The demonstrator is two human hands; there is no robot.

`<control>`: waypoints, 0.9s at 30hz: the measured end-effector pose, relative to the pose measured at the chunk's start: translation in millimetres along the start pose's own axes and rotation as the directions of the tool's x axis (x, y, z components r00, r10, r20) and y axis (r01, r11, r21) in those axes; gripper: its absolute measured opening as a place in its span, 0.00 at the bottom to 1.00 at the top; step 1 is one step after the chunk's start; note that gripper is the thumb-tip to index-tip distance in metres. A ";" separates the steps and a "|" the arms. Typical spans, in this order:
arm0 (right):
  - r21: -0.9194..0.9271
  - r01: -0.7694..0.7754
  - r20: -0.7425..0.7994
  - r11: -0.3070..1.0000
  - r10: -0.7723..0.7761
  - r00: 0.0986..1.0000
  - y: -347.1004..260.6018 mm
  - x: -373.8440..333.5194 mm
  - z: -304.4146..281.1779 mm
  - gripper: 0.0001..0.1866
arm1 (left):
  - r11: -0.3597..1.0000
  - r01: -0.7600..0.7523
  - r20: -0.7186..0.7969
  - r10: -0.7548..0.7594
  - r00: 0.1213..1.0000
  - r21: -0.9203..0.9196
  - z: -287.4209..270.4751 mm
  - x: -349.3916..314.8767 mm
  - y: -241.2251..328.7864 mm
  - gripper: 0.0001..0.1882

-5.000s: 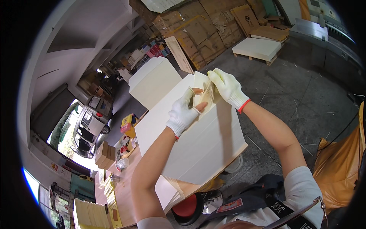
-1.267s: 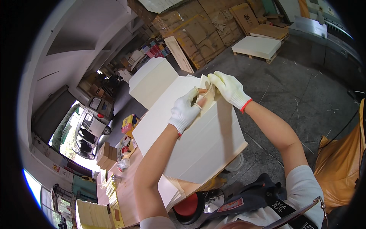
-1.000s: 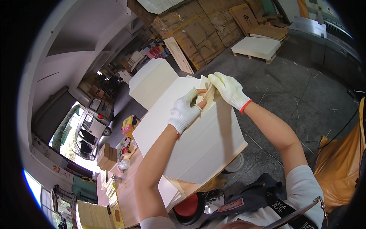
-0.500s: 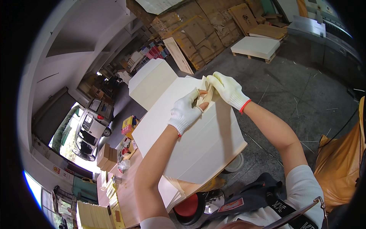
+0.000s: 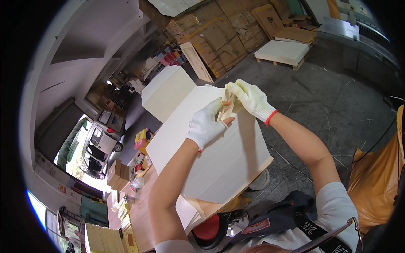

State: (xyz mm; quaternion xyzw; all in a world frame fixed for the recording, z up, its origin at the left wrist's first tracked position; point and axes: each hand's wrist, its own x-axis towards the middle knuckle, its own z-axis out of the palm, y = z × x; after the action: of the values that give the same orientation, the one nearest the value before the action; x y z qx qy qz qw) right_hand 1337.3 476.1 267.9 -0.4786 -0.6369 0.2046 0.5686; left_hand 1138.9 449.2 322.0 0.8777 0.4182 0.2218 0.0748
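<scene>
A stack of large white cardboard sheets point(image 5: 211, 168) lies on the table, the top one creased into panels with a raised flap point(image 5: 168, 90) at its far left. Over its far edge, both hands work at a pale, curled strip point(image 5: 228, 109); whether it is part of the sheet or separate I cannot tell. My left hand point(image 5: 207, 122), in a white knit glove with bare thumb and finger tips, has the strip's near side between those tips. My right hand point(image 5: 249, 99), in a white glove with a red cuff, pinches the strip's upper end.
Small boxes point(image 5: 118, 175) and oddments lie on the pinkish tabletop point(image 5: 141, 211) at left. A red round stool point(image 5: 209, 230) and a grey bucket point(image 5: 259, 180) stand below the near edge. Beyond are a loaded pallet point(image 5: 282, 52), flattened cartons and a parked van point(image 5: 101, 141).
The bare thumb and finger of my left hand have shifted slightly along the strip, and the strip's folds look a little different. My right hand stays nearly in place.
</scene>
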 end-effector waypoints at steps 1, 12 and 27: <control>0.004 0.012 0.010 1.000 -0.012 1.000 -0.6 0.3 -1.1 0.32 | 1.000 -0.006 0.000 0.006 1.000 0.006 -0.3 -0.7 -0.2 0.22; -0.622 0.522 0.266 0.584 -0.469 0.842 7.7 -10.8 -43.9 0.14 | 0.996 0.091 0.076 -0.090 0.993 -0.014 -6.4 0.0 4.5 0.21; -0.103 -0.051 -0.030 0.993 0.049 0.998 4.7 -14.4 -23.5 0.25 | 0.985 0.167 0.124 -0.172 0.977 0.046 -12.7 0.0 22.4 0.20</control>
State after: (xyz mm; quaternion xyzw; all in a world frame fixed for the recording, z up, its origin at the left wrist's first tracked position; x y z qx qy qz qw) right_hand 1359.2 459.5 262.8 -0.5261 -0.6266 0.1788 0.5465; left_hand 1148.9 434.3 340.4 0.8523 0.4898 0.1507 0.1046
